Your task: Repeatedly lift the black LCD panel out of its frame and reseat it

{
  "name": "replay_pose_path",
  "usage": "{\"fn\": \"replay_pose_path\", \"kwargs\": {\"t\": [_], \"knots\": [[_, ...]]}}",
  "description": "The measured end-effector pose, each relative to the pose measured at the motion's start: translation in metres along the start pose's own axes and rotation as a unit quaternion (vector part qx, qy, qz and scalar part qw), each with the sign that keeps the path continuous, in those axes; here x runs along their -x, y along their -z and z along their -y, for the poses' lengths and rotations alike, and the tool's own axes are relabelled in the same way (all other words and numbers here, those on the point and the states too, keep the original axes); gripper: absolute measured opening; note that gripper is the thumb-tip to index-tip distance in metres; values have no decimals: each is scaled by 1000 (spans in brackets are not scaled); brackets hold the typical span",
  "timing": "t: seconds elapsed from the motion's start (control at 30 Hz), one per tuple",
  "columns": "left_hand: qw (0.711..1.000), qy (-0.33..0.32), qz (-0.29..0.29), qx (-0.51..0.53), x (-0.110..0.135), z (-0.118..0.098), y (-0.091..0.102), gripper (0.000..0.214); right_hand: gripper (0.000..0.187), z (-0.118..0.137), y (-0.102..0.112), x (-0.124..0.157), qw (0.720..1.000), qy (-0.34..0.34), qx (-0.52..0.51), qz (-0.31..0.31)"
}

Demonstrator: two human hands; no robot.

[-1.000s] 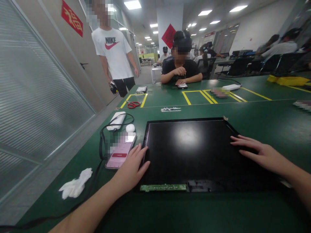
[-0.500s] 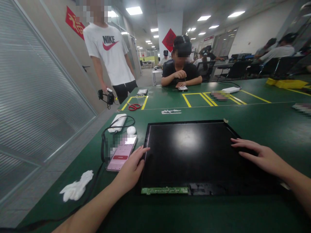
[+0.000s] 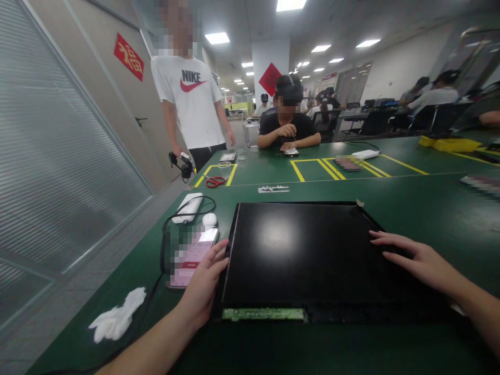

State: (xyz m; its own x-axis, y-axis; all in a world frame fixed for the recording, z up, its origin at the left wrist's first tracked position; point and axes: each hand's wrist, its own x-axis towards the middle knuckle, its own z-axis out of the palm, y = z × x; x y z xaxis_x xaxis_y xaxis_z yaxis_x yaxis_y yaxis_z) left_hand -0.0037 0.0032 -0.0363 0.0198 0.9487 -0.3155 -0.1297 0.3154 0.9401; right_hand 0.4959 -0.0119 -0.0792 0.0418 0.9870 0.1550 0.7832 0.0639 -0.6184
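Observation:
A black flat display panel [image 3: 300, 255] lies in front of me, with a green circuit board strip [image 3: 263, 314] along its near left edge. My left hand [image 3: 203, 284] grips the panel's left edge, which looks slightly raised; its fingertips are partly hidden there. At the right edge, my right hand [image 3: 420, 263] rests with its fingers stretched out and apart, the fingertips touching the panel. Just left of my left hand lies a phone [image 3: 191, 260] with a lit pink screen. A crumpled white cloth or tissue [image 3: 117, 317] is farther left.
A white power bank [image 3: 188, 207] with a black cable and a round white case [image 3: 210, 220] are beyond the phone. Red-handled scissors [image 3: 215, 181] lie near yellow tape lines on the green table [image 3: 332, 190]. A co-worker [image 3: 289, 125] sits opposite; another person [image 3: 191, 109] stands at left.
My left hand has moved from lying over the panel's left edge to gripping its side, and that side has risen slightly. My right hand stays in place. The view has tilted up a little.

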Motion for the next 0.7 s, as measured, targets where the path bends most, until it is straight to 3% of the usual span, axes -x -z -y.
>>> {"fn": "replay_pose_path", "kwargs": {"t": [0.17, 0.33, 0.47, 0.7], "knots": [[998, 54, 17, 39, 1, -3, -2, 74, 41, 7, 1, 0, 1000, -3, -9, -3], [996, 61, 32, 59, 4, -10, -4, 55, 41, 11, 2, 0, 1000, -2, -9, -1], [996, 20, 66, 50, 7, -11, -2, 42, 43, 7, -1, -1, 1000, 11, -21, -4], [992, -91, 85, 19, 8, 9, 6, 67, 42, -4, -5, -2, 1000, 9, -24, -4]]}}
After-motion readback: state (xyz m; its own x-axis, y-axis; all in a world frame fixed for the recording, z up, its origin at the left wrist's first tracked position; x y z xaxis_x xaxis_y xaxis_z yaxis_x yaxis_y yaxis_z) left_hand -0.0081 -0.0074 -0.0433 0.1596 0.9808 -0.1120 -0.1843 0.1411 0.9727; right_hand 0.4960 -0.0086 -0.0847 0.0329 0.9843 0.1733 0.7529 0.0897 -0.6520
